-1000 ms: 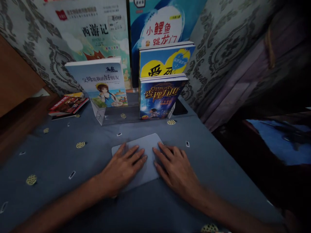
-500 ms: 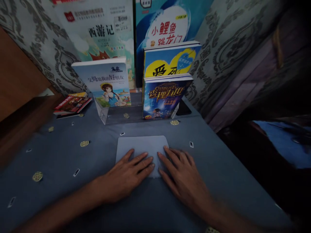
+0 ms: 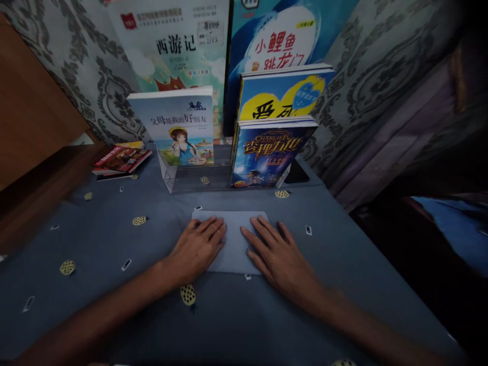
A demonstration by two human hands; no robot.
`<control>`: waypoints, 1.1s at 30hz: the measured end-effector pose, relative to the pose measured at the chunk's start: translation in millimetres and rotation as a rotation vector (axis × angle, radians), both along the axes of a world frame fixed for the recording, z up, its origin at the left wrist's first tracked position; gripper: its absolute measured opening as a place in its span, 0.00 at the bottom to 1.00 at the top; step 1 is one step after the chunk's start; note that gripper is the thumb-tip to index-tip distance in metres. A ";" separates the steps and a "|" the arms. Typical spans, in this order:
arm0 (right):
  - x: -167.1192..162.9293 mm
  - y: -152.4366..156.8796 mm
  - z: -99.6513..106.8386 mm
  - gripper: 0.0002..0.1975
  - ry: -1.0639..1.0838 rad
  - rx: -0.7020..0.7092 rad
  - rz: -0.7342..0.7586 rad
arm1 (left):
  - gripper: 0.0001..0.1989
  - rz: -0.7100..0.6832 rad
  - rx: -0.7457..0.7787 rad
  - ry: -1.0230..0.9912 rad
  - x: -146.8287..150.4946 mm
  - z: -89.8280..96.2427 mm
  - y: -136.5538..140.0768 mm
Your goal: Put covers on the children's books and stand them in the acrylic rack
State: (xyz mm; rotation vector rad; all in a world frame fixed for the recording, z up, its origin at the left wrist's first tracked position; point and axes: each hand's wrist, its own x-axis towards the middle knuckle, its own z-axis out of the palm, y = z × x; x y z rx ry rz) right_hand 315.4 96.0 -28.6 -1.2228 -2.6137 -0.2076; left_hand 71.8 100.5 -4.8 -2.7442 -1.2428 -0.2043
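Observation:
A pale blue-grey rectangular sheet (image 3: 235, 249) with rounded far corners lies flat on the patterned tablecloth (image 3: 160, 315); whether it is card, plastic or cloth I cannot tell. My left hand (image 3: 200, 248) rests palm down over its left part, fingers stretched out and close together. On the right part lies my right hand (image 3: 280, 259), with its fingers spread and pointing away from me. Between the two hands the middle of the sheet shows. Neither hand grasps anything.
Beyond the sheet, a clear stand (image 3: 190, 182) holds a light blue book (image 3: 186, 134) and a dark blue book (image 3: 270, 152). Larger books rise behind. Thin booklets (image 3: 121, 160) lie at left, a dark flat object (image 3: 297, 173) at right. Patterned curtain (image 3: 362, 86) hangs behind.
My left hand has slid left across the sheet, away from my right hand, and its fingers have come closer together. My right hand's fingers still lie on the sheet. The view has shifted slightly.

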 end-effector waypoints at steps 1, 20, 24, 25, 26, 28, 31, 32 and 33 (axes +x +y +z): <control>-0.5 3.7 -0.3 0.23 -0.010 -0.006 0.010 | 0.21 0.020 0.012 0.005 -0.4 -0.5 0.0; -37.6 41.8 1.9 0.23 0.138 -0.111 0.149 | 0.15 0.184 0.097 0.067 -7.1 -3.9 -6.7; -33.7 42.3 -0.6 0.23 0.150 -0.123 0.153 | 0.14 0.224 0.094 0.098 -10.6 0.1 -4.6; -33.4 42.5 -1.1 0.23 0.141 -0.123 0.153 | 0.13 0.232 0.092 0.099 -10.5 0.9 -4.1; -33.8 42.8 -1.4 0.23 0.130 -0.124 0.157 | 0.12 0.239 0.092 0.100 -10.2 1.5 -3.7; -36.7 43.6 -0.8 0.22 0.114 -0.133 0.191 | 0.12 0.246 0.086 0.109 -9.5 2.4 -3.2; -44.5 45.1 5.2 0.23 0.081 -0.203 0.347 | 0.11 0.256 0.084 0.126 -9.4 2.5 -3.4; -47.0 45.7 8.6 0.23 0.065 -0.243 0.397 | 0.11 0.259 0.090 0.132 -9.6 2.2 -3.6; -49.3 46.2 12.4 0.24 0.046 -0.286 0.432 | 0.11 0.262 0.099 0.137 -9.9 1.8 -3.9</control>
